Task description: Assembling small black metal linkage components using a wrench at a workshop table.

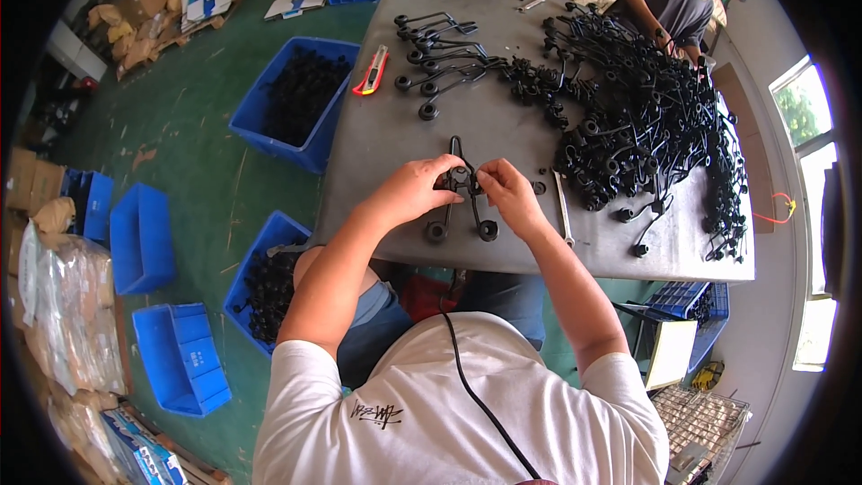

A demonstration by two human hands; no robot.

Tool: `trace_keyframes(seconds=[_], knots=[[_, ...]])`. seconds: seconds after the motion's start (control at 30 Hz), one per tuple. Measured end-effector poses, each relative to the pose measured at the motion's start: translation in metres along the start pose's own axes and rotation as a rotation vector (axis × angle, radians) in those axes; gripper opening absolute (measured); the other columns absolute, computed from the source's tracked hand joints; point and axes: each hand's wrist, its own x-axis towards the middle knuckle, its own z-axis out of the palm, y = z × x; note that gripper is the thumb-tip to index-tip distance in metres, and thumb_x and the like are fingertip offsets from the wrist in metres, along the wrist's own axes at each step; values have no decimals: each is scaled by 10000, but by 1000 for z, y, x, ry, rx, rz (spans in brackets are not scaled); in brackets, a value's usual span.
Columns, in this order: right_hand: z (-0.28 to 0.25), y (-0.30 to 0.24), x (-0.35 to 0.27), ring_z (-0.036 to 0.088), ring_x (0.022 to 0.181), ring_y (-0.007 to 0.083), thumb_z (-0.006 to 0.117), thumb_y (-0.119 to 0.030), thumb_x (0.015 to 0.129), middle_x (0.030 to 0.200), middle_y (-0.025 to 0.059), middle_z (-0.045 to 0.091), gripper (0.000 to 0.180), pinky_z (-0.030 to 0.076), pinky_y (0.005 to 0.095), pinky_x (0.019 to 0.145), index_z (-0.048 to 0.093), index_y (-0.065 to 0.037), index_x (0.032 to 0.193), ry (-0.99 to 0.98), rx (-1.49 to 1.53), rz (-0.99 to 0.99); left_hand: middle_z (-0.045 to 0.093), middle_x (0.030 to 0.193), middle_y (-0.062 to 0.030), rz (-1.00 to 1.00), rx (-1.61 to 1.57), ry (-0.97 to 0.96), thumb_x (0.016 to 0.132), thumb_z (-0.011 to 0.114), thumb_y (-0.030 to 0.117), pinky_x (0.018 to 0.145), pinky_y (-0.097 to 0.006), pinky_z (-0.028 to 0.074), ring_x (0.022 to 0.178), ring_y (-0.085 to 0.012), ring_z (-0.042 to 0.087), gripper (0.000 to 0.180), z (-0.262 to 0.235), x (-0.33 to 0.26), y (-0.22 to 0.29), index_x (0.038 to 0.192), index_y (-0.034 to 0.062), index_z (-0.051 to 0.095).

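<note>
In front of me on the grey table (364, 207) lies a black forked rod part (455, 145), its two legs ending in round bushings toward me. My left hand (415, 189) pinches its middle from the left, thumb and fingers curled around the crosspiece. On the other side, the fingertips of my right hand (508, 195) are closed on the right leg. Any small piece between those fingertips is hidden. Just right of that hand are a small black ring (539, 188) and a long metal wrench (564, 208).
Similar black rod parts (449, 58) lie in a row farther up, beside a red utility knife (371, 72). A big heap of black parts (628, 126) covers the table's right. Blue bins (238, 126) stand along the left. Two people work across the table, one at the far right (664, 0).
</note>
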Motion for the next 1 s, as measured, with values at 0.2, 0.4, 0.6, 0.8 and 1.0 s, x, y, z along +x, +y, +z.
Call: trace_keyframes(seconds=[0.2,0.4,0.6,0.8,1.0], knots=[[3,-13,3,459,718,52,700,-146,936,795,-30,538,164,390,223,623,598,-38,1005,-50,-85,-73,692,1094,-169,37,152,-21,800,799,213,846,-432,530,989,-378,661,523,1,3,0,1250,79,568],[0,-13,12,449,701,76,744,-173,889,750,-17,519,223,385,255,601,577,-30,924,-106,-93,-43,683,1016,-184,85,259,25,814,784,197,779,-432,527,900,-368,659,504,6,3,1,1248,78,556],[8,-21,10,498,697,135,756,-146,854,751,43,566,245,433,311,627,556,-10,890,-53,-211,-92,685,1038,-232,29,329,-71,805,788,218,856,-454,532,991,-404,653,531,2,8,6,1263,67,567],[10,2,11,551,690,144,741,-253,885,796,58,602,304,456,313,630,613,-4,1003,30,-168,-83,572,1158,-188,-35,585,116,755,747,132,870,-469,517,1063,-375,590,593,29,-5,14,1312,90,547],[5,-3,-7,560,727,100,690,-360,946,944,34,601,515,453,245,632,580,23,1271,-151,465,233,519,1211,-219,67,480,632,772,773,162,883,-443,488,1068,-382,567,691,61,-23,11,1377,31,464]])
